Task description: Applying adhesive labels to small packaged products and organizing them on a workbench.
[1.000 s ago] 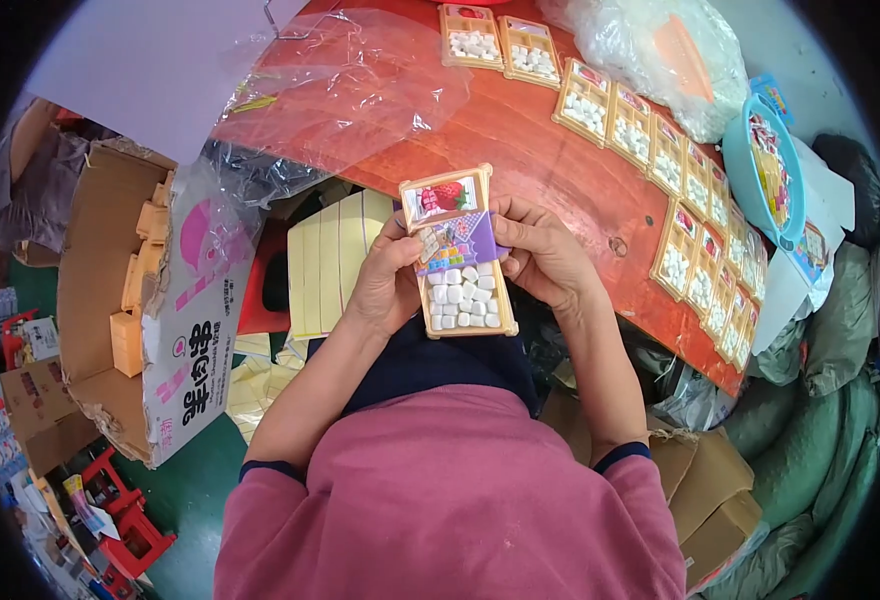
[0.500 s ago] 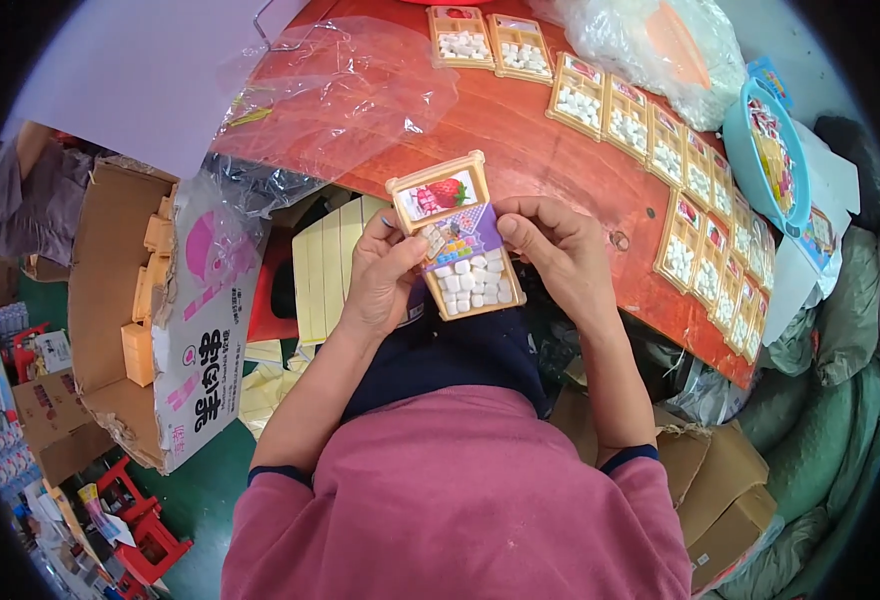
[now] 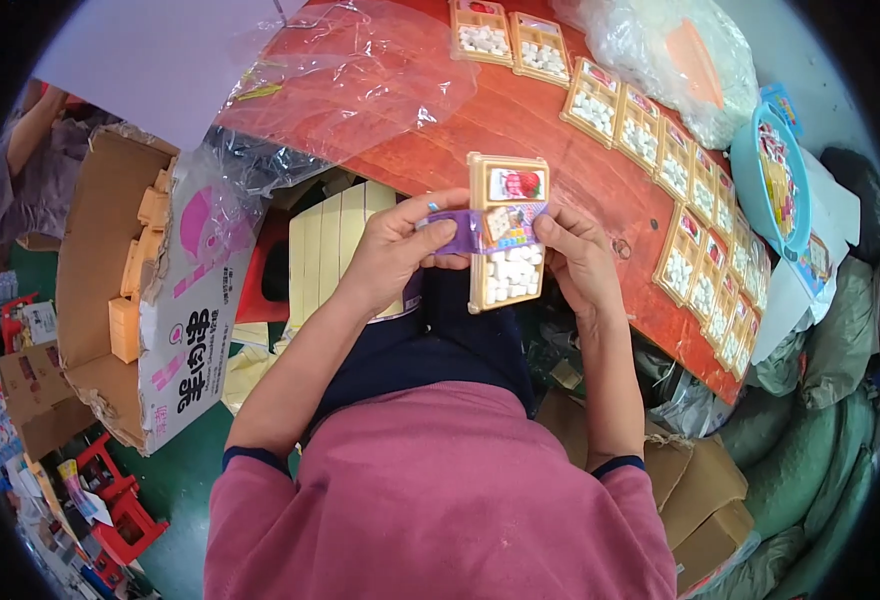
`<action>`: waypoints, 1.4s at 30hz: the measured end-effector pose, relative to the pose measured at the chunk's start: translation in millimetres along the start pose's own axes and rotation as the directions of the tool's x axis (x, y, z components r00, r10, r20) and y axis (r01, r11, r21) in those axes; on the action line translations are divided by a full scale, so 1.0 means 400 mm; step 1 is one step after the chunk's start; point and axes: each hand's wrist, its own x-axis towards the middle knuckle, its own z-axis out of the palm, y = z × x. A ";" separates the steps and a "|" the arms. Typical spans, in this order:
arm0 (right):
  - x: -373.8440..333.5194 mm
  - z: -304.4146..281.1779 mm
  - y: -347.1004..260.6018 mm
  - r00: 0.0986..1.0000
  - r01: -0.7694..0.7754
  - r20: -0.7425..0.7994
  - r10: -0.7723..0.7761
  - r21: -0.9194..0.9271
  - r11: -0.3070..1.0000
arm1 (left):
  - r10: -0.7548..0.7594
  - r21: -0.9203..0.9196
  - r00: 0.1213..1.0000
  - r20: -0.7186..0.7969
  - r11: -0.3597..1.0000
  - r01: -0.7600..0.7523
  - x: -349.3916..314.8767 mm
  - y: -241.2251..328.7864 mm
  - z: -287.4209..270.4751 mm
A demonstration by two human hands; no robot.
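Over my lap, close to the table's near edge, is a small tan plastic tray [image 3: 510, 275] filled with white marshmallow-like pieces, a strawberry-printed packet [image 3: 515, 184] in its upper compartment. A purple printed paper band [image 3: 508, 229] lies across the tray's middle, its loose end standing out to the left. My left hand [image 3: 385, 250] is closed, pinching that loose end between thumb and fingers. On the tray's right side my right hand [image 3: 585, 262] is closed, its thumb on the band and the edge; its other fingers are partly hidden behind.
Similar filled trays [image 3: 675, 172] line the far and right parts of the red table [image 3: 520, 115]. A blue basin [image 3: 798, 235] of wrapped packets and a clear bag [image 3: 620, 45] stand beyond. Left are a cardboard box [image 3: 100, 370] of tan trays, plastic sheeting [image 3: 360, 85] and another person's arm [image 3: 35, 130].
The tray has turned more upright and shifted right. My left hand has moved off the tray's edge and now pulls the band's end out leftward.
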 end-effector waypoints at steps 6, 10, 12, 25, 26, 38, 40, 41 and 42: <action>-0.007 -0.019 0.010 0.996 0.030 0.081 -0.038 0.092 0.995 | -0.001 0.090 0.999 0.052 0.996 -0.003 0.017 0.033 0.019; -0.010 -0.008 0.014 0.985 -0.008 0.172 -0.016 0.136 0.991 | 0.046 0.191 0.994 0.095 0.980 -0.064 0.034 0.018 0.042; -0.012 0.000 0.023 0.986 -0.004 0.167 -0.026 0.177 0.984 | 0.090 0.140 0.988 0.125 0.984 -0.107 0.034 0.015 0.058; -0.027 0.007 0.087 0.987 0.005 0.132 -0.088 0.525 0.851 | 0.327 0.284 0.935 0.134 0.892 -0.353 0.027 -0.022 0.125; -0.026 0.017 0.084 0.987 -0.025 0.147 -0.064 0.535 0.844 | 0.372 0.447 0.908 0.193 0.791 -0.419 0.031 -0.018 0.120; -0.008 -0.009 0.092 0.969 -0.243 0.149 0.195 0.707 0.664 | 0.196 0.511 0.975 0.104 0.831 -0.221 0.112 -0.026 0.121; -0.025 -0.077 0.098 0.949 -0.201 0.314 0.004 0.598 0.776 | 0.267 0.552 0.957 0.110 0.785 -0.282 0.130 -0.014 0.165; -0.013 -0.086 0.107 0.920 -0.141 0.373 -0.116 0.593 0.793 | 0.359 0.679 0.928 0.102 0.657 -0.329 0.131 -0.021 0.170; -0.025 -0.093 0.083 0.950 -0.049 0.284 -0.132 0.552 0.833 | 0.391 0.708 0.914 0.110 0.615 -0.348 0.128 -0.015 0.187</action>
